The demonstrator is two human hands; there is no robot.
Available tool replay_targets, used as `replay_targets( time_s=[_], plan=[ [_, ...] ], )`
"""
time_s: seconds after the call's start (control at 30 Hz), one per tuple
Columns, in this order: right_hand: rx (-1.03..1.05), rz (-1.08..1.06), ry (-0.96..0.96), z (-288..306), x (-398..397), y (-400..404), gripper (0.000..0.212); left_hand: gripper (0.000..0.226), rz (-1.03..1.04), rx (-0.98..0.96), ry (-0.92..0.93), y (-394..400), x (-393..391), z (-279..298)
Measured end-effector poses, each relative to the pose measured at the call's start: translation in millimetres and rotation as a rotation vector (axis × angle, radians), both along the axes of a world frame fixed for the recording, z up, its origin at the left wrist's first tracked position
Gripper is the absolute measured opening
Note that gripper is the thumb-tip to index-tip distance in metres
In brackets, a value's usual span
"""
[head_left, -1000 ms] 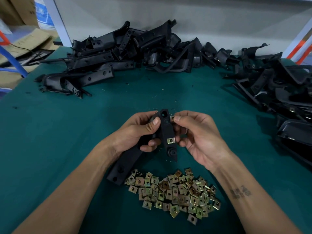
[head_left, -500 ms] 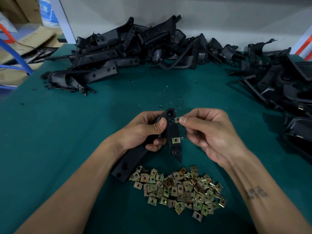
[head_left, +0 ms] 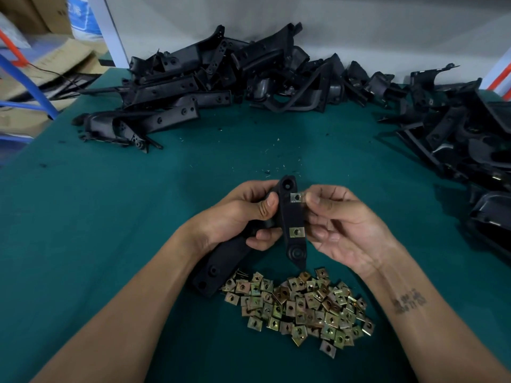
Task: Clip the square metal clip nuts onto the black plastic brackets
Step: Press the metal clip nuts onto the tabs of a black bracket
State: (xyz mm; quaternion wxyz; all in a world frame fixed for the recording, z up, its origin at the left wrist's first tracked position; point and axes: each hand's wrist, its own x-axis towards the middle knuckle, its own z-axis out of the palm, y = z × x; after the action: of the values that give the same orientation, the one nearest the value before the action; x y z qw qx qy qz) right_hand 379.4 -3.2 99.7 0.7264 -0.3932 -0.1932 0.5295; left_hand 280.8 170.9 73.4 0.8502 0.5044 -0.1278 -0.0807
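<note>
Far left, beyond the table edge: flattened cardboard (head_left: 47, 64) and a blue frame tube (head_left: 30, 87), out of play. On the green table mat (head_left: 96, 217), a long heap of black brackets (head_left: 193, 87) along the back, waiting.

Centre now. Left hand (head_left: 235, 219) wrapped round the held bracket (head_left: 291, 217), thumb pressed flat on its face, lower fingers curled underneath, a firm clamp. Bracket standing nearly upright between the two hands, above the mat, its lower arm angling down-left toward the loose clip nuts (head_left: 301, 305) piled just below. One seated clip nut (head_left: 296, 232) already hugging the bracket's right edge, lower down. Higher up, a second clip nut (head_left: 296, 197) sitting on that same edge, pinched between thumb and forefinger of the right hand (head_left: 345, 230); remaining fingers loosely curled, holding nothing. Cannot tell whether this nut is pushed fully home or only partway on.

Step in hand, by the look of it: clipping the second nut to this bracket. Next move probably calls for a straight sideways push until the nut's hole lines up with the bracket's hole, left grip bracing against it, no twisting.

Far right: another heap of black parts (head_left: 464, 139), untouched, well apart from the hands.
</note>
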Motion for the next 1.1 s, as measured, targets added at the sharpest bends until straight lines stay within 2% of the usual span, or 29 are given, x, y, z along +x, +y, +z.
replay_targets(
  time_s=[0.07,0.2,0.33,0.57,0.73,0.93,1.03,1.1],
  plan=[
    [0.046,0.038,0.05,-1.8,-0.3,0.9,0.033,0.021,0.004,0.001,-0.007,-1.6,-0.8,2.4],
    [0.018,0.049,0.013,-1.8,0.4,0.4,0.031,0.029,-0.04,-0.004,-0.001,-3.4,-3.0,5.4],
    [-0.001,0.066,0.014,-2.5,2.6,-0.2,0.031,0.021,-0.096,0.019,0.039,-4.5,-3.6,4.6],
    [-0.005,0.087,-0.178,-6.3,1.3,1.9,0.026,0.022,-0.046,0.047,0.062,-3.8,-4.6,4.4],
    [-0.047,0.087,-0.246,-8.3,2.2,-0.3,0.029,0.024,-0.003,0.087,0.108,-4.9,-6.3,3.1],
    [-0.062,0.122,-0.241,-14.7,4.6,-1.2,0.04,0.029,-0.05,0.153,0.07,-2.5,-4.9,4.3],
    [-0.078,0.081,-0.245,-9.5,1.9,-1.0,0.027,0.028,-0.031,0.16,0.087,-10.3,-3.9,4.0],
    [-0.127,-0.028,-0.257,-5.5,-5.9,2.4,0.022,0.038,-0.017,0.124,0.125,-11.2,-4.4,1.3]
  ],
)
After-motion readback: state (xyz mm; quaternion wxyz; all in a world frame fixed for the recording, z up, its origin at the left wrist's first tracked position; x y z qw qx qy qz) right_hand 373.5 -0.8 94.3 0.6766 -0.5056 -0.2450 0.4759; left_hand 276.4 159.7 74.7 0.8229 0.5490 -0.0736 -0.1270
